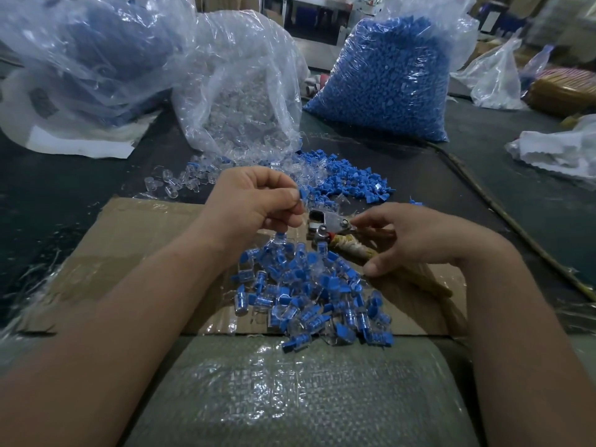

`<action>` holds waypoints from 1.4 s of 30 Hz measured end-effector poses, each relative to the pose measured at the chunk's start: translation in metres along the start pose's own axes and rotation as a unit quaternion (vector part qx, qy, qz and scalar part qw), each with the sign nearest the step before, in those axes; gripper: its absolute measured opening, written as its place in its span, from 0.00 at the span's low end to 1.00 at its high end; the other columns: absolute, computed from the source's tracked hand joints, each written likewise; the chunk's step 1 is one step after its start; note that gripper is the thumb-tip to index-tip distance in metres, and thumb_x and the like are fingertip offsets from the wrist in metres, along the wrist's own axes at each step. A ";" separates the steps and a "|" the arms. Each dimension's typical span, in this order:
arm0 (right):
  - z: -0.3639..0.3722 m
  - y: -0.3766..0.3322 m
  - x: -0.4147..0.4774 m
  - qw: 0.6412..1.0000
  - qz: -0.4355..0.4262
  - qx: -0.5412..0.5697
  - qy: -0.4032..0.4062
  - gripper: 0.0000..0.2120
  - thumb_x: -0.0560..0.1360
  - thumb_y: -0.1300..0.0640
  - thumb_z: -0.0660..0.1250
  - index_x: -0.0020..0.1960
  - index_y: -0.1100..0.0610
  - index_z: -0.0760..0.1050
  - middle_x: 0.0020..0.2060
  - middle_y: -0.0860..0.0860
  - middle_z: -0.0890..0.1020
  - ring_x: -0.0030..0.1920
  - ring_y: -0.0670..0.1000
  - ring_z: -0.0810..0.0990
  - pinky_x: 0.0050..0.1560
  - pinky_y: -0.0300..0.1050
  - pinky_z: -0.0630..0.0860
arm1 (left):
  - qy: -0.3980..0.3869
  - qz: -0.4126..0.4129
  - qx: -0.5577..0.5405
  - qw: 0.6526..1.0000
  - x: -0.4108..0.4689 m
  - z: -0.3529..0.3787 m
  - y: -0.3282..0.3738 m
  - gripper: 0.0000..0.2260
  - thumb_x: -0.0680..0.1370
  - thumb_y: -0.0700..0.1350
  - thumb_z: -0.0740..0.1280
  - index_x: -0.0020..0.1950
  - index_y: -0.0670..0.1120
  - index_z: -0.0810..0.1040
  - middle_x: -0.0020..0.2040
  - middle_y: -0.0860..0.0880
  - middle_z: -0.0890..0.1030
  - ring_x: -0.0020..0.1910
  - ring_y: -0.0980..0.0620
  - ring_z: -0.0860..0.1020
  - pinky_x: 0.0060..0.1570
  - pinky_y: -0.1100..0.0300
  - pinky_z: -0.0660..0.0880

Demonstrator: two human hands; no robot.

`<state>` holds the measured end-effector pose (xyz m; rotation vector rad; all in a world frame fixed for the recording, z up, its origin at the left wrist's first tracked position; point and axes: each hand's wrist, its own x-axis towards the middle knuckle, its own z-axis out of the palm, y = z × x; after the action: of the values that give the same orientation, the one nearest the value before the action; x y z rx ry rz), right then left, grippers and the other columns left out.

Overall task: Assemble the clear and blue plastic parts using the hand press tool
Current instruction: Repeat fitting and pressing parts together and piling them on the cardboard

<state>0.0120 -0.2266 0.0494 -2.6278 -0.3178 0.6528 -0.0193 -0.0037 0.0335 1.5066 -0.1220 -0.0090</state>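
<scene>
With the left hand (pixel 254 201) grip pinched on a blue part (pixel 302 192) just left of the hand press tool (pixel 325 222), whose wrapped handles the right hand (pixel 416 237) grip loosely clasps, the part probably wants seating squarely in the tool's mouth before squeezing.

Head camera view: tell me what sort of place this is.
Likely a small factory assembly bench: a bulk bag of blue parts, a bag of clear parts, and a pile of assembled pieces beside a hand press tool.
</scene>
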 end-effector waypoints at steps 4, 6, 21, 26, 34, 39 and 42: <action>0.004 -0.005 0.003 0.997 0.011 -0.057 0.042 0.35 0.59 0.47 0.78 0.63 0.44 0.70 0.47 0.35 0.67 0.47 0.41 0.68 0.44 0.40 0.65 | -0.003 -0.003 0.001 1.000 0.001 0.000 -0.002 0.05 0.74 0.33 0.65 0.39 0.41 0.75 0.29 0.48 0.81 0.27 0.55 0.79 0.29 0.65 0.76; 0.004 -0.008 0.002 0.997 0.007 -0.064 0.053 0.31 0.60 0.47 0.78 0.61 0.45 0.72 0.45 0.36 0.69 0.45 0.40 0.69 0.40 0.37 0.65 | -0.004 -0.005 -0.004 1.000 0.001 -0.001 -0.002 0.05 0.74 0.33 0.65 0.40 0.41 0.74 0.29 0.48 0.81 0.28 0.55 0.80 0.29 0.66 0.76; 0.017 -0.019 0.013 0.962 -0.021 -0.144 0.229 0.07 0.72 0.58 0.66 0.44 0.50 0.68 0.36 0.44 0.68 0.35 0.42 0.65 0.31 0.40 0.59 | 0.020 0.019 -0.006 1.000 0.005 0.000 -0.006 0.07 0.76 0.32 0.62 0.40 0.42 0.73 0.29 0.50 0.81 0.29 0.56 0.80 0.29 0.67 0.76; 0.021 -0.026 0.011 0.942 -0.114 -0.048 0.311 0.07 0.75 0.53 0.64 0.45 0.51 0.66 0.36 0.42 0.68 0.35 0.42 0.66 0.32 0.39 0.60 | 0.045 0.045 -0.028 0.998 0.006 0.002 -0.007 0.08 0.76 0.32 0.62 0.41 0.42 0.72 0.28 0.51 0.81 0.28 0.57 0.80 0.29 0.67 0.76; 0.031 -0.034 0.009 0.951 -0.149 -0.014 0.270 0.08 0.75 0.50 0.63 0.46 0.50 0.64 0.36 0.43 0.70 0.36 0.43 0.69 0.32 0.41 0.61 | 0.059 0.092 -0.008 0.994 0.006 0.003 -0.008 0.08 0.76 0.32 0.62 0.41 0.43 0.73 0.30 0.52 0.82 0.30 0.56 0.81 0.30 0.66 0.76; 0.031 -0.035 0.007 0.954 -0.154 -0.008 0.258 0.08 0.75 0.50 0.63 0.47 0.50 0.64 0.37 0.44 0.70 0.36 0.43 0.69 0.33 0.41 0.61 | 0.072 0.112 0.010 0.991 0.007 0.004 -0.011 0.09 0.76 0.32 0.63 0.40 0.45 0.73 0.29 0.53 0.82 0.30 0.56 0.81 0.31 0.66 0.76; 0.031 -0.036 0.006 0.954 -0.157 -0.015 0.255 0.08 0.75 0.51 0.63 0.47 0.51 0.65 0.37 0.44 0.71 0.36 0.43 0.69 0.33 0.41 0.62 | 0.082 0.116 0.003 0.990 0.008 0.003 -0.011 0.09 0.76 0.32 0.63 0.40 0.44 0.73 0.29 0.54 0.81 0.29 0.57 0.80 0.30 0.67 0.76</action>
<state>-0.0021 -0.1820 0.0380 -2.5749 -0.5669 -0.1401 -0.0109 -0.0086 0.0232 1.4844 -0.1644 0.3007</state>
